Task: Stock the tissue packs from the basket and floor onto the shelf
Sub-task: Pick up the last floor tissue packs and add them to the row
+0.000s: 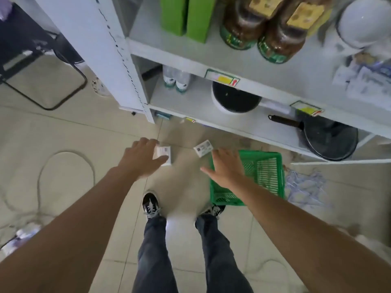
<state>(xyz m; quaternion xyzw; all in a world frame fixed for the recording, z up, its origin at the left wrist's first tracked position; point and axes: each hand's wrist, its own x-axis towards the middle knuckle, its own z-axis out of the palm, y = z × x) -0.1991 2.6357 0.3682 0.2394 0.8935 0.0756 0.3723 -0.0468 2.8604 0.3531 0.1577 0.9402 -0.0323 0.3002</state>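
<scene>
Two tissue packs [203, 148] on floor [84, 134]; left hand [142, 158] fingers spread over one, right hand [227, 168] splayed above green basket [264, 176].

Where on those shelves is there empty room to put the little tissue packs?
Bare shelf shows on the middle shelf between the water bottles and the round black-topped cooker. The top shelf is bare in front of the green boxes. It is crowded by the oil jugs, and the frying pan fills the right end.
</scene>
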